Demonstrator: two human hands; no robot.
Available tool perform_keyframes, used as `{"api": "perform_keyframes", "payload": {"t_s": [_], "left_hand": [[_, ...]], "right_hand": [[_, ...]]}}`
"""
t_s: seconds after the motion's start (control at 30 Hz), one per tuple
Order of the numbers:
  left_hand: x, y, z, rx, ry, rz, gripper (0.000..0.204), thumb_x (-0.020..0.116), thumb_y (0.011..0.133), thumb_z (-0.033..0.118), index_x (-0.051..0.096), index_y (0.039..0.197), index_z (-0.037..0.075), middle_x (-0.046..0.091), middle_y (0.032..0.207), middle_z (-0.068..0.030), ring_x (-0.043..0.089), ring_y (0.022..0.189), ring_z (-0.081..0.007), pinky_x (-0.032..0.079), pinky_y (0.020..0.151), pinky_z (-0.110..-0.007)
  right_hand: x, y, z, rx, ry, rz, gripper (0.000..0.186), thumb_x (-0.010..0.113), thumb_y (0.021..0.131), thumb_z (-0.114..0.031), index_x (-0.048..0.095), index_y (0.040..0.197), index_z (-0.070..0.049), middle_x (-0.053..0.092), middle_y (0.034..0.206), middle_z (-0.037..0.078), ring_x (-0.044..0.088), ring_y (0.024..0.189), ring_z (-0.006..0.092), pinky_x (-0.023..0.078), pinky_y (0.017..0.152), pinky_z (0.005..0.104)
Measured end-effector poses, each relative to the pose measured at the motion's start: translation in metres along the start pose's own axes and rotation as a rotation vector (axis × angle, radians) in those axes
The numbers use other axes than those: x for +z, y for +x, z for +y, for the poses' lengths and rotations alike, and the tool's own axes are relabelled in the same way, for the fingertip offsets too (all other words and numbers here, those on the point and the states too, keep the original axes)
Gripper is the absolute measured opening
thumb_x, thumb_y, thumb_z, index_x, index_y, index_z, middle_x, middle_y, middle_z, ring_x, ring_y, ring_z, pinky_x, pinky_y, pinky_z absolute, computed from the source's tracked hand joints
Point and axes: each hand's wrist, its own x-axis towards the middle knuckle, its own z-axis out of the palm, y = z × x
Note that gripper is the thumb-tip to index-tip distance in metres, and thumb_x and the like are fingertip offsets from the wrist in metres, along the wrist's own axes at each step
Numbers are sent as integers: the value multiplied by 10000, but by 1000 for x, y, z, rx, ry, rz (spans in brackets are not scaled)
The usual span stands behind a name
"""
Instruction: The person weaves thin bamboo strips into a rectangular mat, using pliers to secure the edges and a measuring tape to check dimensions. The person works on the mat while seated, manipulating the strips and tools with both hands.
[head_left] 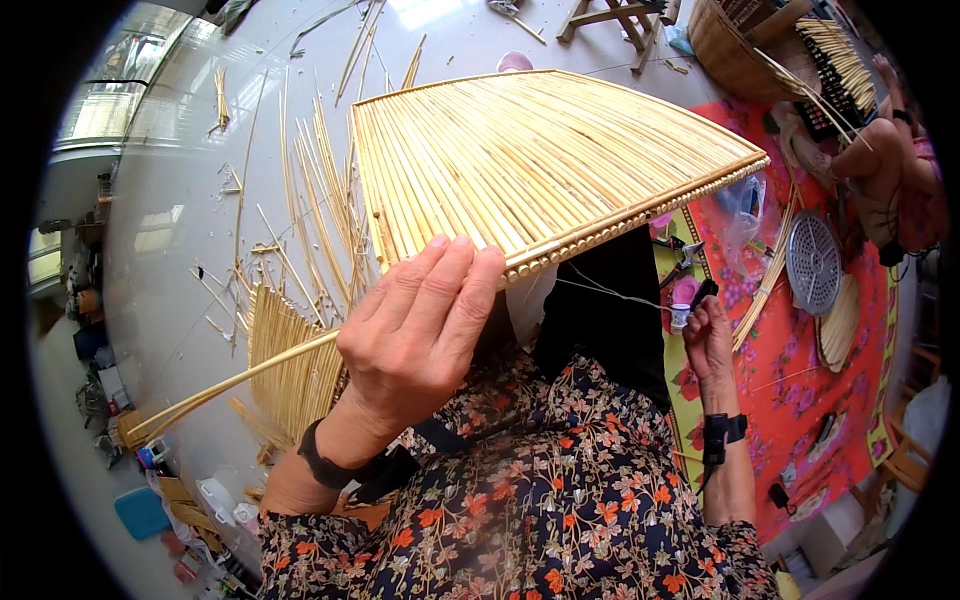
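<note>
My left hand (420, 325) grips the lower edge of a large fan-shaped panel (540, 150) of straight pale reeds, its fingers on top and thumb hidden; the panel is tilted above my lap. A few long loose reeds (235, 380) run out leftward from under this hand. My right hand (710, 340) is closed at the right, beside a small white spool (680, 317), a pink object (686, 291) and a dark item; what it holds is unclear. A thin pale thread (610, 290) stretches from beneath the panel toward that hand.
Reed bundles (290, 360) and scattered pieces lie on the tiled floor (170, 280). At right, a floral mat (800, 430) holds a perforated grey disc (813, 262), pliers and reeds. Another person's limbs (870, 160), a basket (730, 50) and a wooden stool are at upper right.
</note>
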Motion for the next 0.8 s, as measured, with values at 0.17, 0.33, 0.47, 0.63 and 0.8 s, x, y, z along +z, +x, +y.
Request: {"api": "perform_keyframes", "payload": {"t_s": [0.17,0.33,0.47,0.63,0.8], "left_hand": [[0,-11,2,39,22,-19,273,632,833,96,705,1089,32,702,1005,-140,697,952,-279,575,799,-357],[-5,-25,5,20,8,-55,272,646,830,71,705,1090,12,701,1046,-156,692,987,-300,570,825,-374],[-6,-30,7,-42,-12,-56,282,659,815,51,707,1088,7,699,1071,-164,688,1012,-309,569,829,-383],[-19,-40,8,-32,-24,39,220,691,857,114,685,1068,54,688,1129,-134,660,1090,-315,481,999,-447],[-21,-102,27,-325,-602,-155,279,787,803,220,691,1008,56,719,927,-97,716,872,-272,567,825,-375]], "right_hand": [[32,-22,-28,-239,-339,-67,115,592,978,-172,557,916,-81,511,707,-7,507,589,98,437,568,238],[167,-76,-32,-770,-960,-610,96,671,878,-48,621,950,-10,643,842,89,641,760,192,518,697,276],[268,-58,-23,-1151,-1129,-936,168,748,747,-31,639,875,-35,673,962,118,643,901,286,514,755,354],[298,-28,0,-881,-1225,-1027,107,703,786,-29,611,841,-26,651,885,85,625,829,283,503,716,354],[304,-29,6,-872,-1310,-1030,104,707,785,-41,615,834,-44,657,859,68,628,819,272,501,716,350]]}}
